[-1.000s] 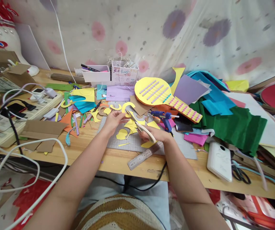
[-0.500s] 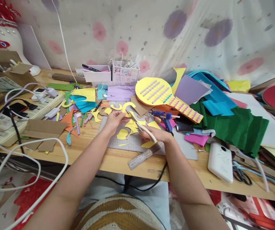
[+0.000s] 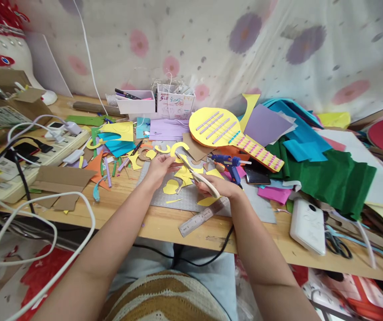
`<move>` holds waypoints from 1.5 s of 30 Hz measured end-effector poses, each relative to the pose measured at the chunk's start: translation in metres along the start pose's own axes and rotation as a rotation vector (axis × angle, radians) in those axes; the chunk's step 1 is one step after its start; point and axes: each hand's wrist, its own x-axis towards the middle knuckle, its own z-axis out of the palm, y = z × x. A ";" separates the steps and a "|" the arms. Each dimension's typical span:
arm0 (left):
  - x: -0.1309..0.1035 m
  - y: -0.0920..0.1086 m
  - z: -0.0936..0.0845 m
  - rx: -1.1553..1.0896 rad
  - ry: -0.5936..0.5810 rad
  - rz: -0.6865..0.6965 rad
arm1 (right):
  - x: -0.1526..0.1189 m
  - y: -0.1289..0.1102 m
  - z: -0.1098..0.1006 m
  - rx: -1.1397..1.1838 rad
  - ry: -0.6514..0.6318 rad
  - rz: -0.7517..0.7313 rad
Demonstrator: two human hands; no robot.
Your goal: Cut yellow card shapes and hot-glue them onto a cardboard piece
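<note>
My left hand (image 3: 160, 171) pinches a curved piece of yellow paper (image 3: 180, 146) above the grey cutting mat (image 3: 160, 199). Wrapped round the white handles of a pair of scissors (image 3: 206, 183) is my right hand (image 3: 218, 186). The scissors' blades point up and left and lie against the curved piece; whether they are cutting cannot be made out. Several yellow paper scraps (image 3: 170, 187) lie on the mat below both hands. A metal ruler (image 3: 202, 218) rests slantwise at the mat's front edge, beneath my right wrist.
A yellow paper guitar (image 3: 211, 126) lies behind a blue glue gun (image 3: 233, 167). At the right are green crepe paper (image 3: 333, 180), a white power bank (image 3: 307, 226) and dark scissors (image 3: 338, 244). A power strip (image 3: 42, 162) and a looping white cable (image 3: 89, 223) occupy the left.
Almost nothing differs. The scissors and my right hand have shifted very slightly; my left hand keeps its place on the yellow paper.
</note>
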 end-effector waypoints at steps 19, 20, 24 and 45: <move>0.006 0.000 -0.014 0.228 -0.079 0.160 | -0.001 -0.001 -0.008 -0.136 -0.066 -0.053; 0.006 0.000 -0.014 0.234 -0.091 0.162 | -0.001 -0.002 -0.008 -0.160 -0.058 -0.071; 0.005 0.000 -0.013 0.243 -0.134 0.153 | -0.001 -0.004 -0.009 -0.251 -0.034 -0.103; -0.002 -0.003 -0.002 0.226 -0.164 0.186 | 0.002 -0.006 0.001 -0.228 0.033 -0.051</move>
